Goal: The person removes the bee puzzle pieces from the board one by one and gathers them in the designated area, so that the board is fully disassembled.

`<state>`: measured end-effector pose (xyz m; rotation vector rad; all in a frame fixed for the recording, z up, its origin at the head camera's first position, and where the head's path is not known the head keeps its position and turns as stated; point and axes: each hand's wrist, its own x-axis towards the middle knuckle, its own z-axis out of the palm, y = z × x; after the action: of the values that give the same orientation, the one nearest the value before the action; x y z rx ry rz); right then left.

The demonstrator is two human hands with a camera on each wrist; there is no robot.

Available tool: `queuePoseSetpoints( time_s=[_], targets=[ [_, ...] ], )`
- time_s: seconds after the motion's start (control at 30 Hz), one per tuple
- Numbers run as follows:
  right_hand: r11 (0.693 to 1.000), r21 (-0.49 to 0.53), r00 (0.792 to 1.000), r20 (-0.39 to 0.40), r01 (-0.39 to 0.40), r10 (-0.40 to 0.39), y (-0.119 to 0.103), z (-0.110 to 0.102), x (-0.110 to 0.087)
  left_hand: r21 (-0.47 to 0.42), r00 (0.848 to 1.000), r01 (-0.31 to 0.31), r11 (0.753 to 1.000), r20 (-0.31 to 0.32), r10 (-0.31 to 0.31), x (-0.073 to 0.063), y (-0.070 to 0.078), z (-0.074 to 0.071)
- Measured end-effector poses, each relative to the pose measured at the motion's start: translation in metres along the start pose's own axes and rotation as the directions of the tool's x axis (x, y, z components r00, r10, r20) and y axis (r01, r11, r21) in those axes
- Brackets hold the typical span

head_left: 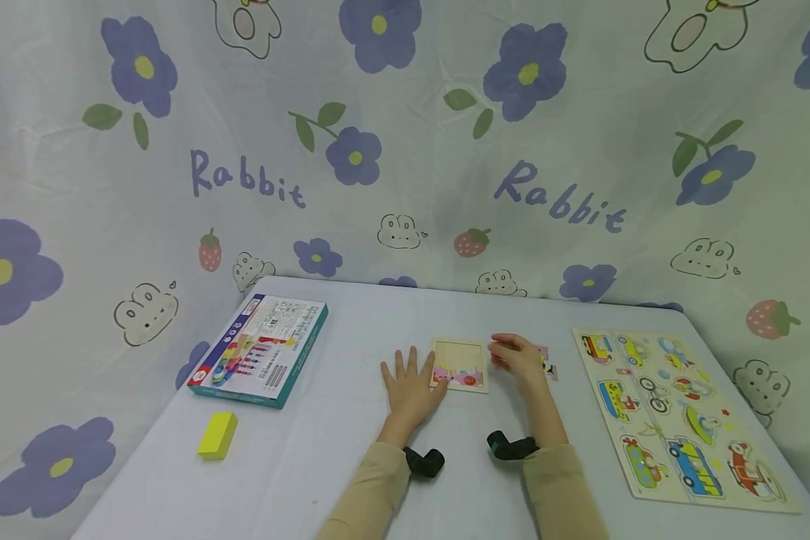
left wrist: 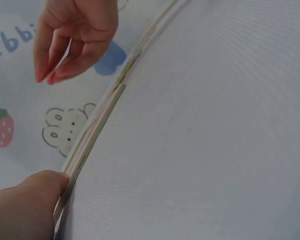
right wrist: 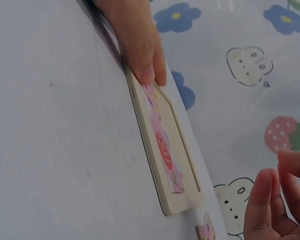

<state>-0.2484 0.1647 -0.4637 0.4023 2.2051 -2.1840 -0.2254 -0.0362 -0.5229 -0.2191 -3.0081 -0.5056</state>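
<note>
A small square wooden puzzle board [head_left: 459, 354] lies on the table, pink picture pieces [head_left: 455, 377] filling its lower part and bare wood above. My left hand [head_left: 410, 388] is spread flat at its left side, the thumb touching the board's edge. Just right of the board, my right hand [head_left: 518, 358] hovers with fingers bent and fingertips near the thumb. Nothing shows between them, and the right wrist view shows these fingers [right wrist: 262, 200] bare too. Loose puzzle pieces [head_left: 550, 370] lie beyond that hand, partly hidden by it.
On the right lies a large wooden vehicle puzzle board [head_left: 671, 420]. A flat printed box [head_left: 263, 349] with teal sides is at the left, with a yellow block [head_left: 217, 436] in front of it. A patterned curtain [head_left: 405, 150] hangs behind the white table [head_left: 297, 465].
</note>
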Motion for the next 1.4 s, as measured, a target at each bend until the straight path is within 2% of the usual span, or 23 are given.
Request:
queuePoseSetpoints(
  time_s=[0.2, 0.4, 0.7, 0.87, 1.0, 1.1, 1.23, 1.4],
  targets=[
    [1.0, -0.009, 0.998, 0.062, 0.021, -0.021, 0.004, 0.018, -0.001, 0.03, 1.0, 0.011, 0.999, 0.007, -0.012, 0.002, -0.001, 0.001],
    [0.999, -0.027, 0.993, 0.108, 0.042, -0.039, 0.009, 0.032, -0.002, 0.017, 1.0, 0.012, 1.0, 0.004, -0.012, 0.004, -0.002, 0.001],
    [0.998, -0.061, 0.991, 0.135, 0.014, -0.006, 0.01, 0.046, -0.008, 0.025, 1.0, 0.006, 1.0, 0.004, -0.006, 0.004, -0.001, 0.001],
    [0.997, -0.077, 0.99, 0.143, -0.001, 0.012, 0.018, 0.051, -0.005, 0.023, 1.0, 0.004, 1.0, 0.009, -0.004, 0.003, 0.0, 0.001],
    [0.994, -0.11, 0.989, 0.15, 0.022, -0.005, 0.021, 0.055, -0.005, 0.016, 1.0, 0.006, 1.0, 0.008, -0.006, 0.002, 0.001, -0.001],
    [0.978, -0.198, 0.986, 0.163, 0.07, -0.038, 0.022, 0.059, -0.005, -0.011, 1.0, 0.014, 1.0, -0.018, -0.014, 0.001, 0.002, -0.002],
    [0.935, -0.336, 0.981, 0.189, 0.116, -0.054, 0.026, 0.062, -0.005, -0.054, 0.997, 0.028, 0.998, -0.07, -0.032, 0.001, 0.002, -0.003],
    [0.9, -0.408, 0.973, 0.219, 0.154, -0.068, 0.028, 0.065, -0.007, -0.059, 0.995, 0.046, 0.997, -0.081, -0.051, 0.002, 0.001, -0.003]
  ],
)
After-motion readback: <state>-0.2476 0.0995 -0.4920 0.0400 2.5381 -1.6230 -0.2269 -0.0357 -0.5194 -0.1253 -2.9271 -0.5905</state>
